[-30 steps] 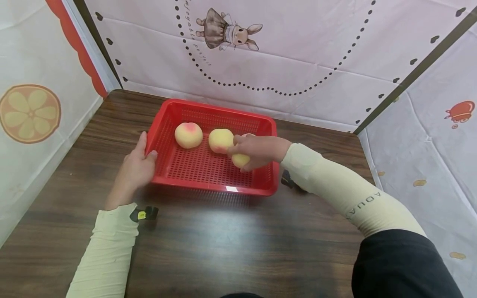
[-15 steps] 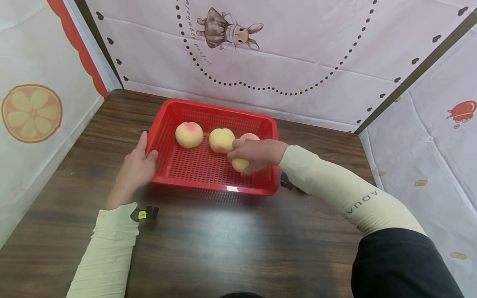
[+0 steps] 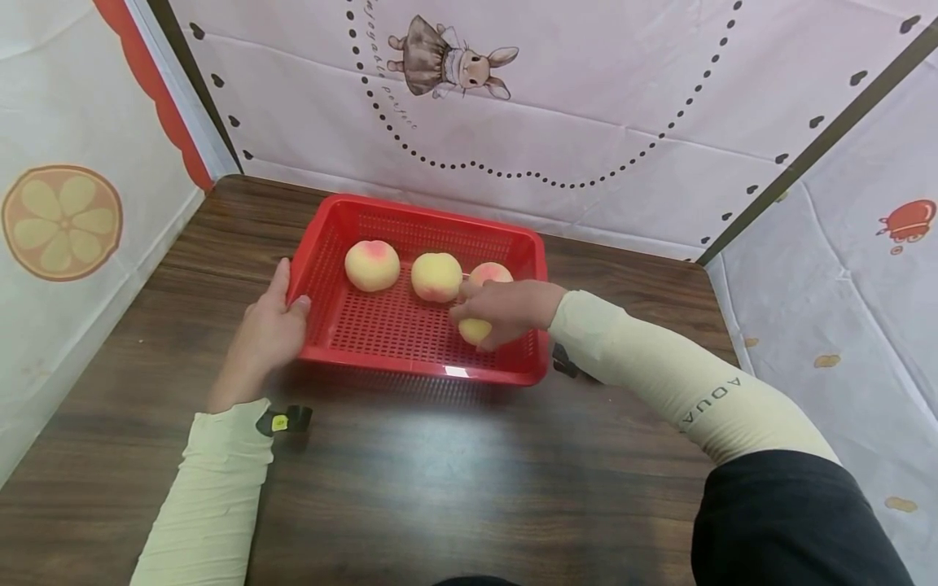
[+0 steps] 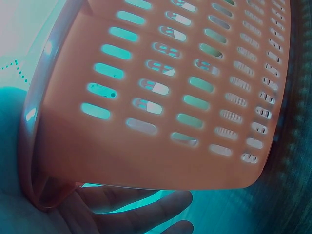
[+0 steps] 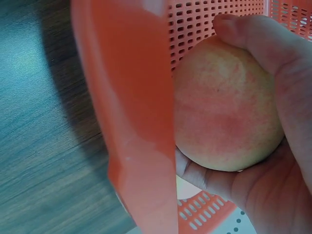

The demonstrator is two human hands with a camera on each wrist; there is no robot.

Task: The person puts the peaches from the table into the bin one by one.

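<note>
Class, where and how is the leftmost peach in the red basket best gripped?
The leftmost peach is round, so likely best gripped around its widest sides, from above: the red basket walls it in but is open on top, and bare basket floor shows in front of it.

Pale yellow sleeves (image 3: 208, 488) (one dark-lettered), black upper sleeve (image 3: 787, 513), black yellow-tagged wrist device (image 3: 297, 419)
</note>
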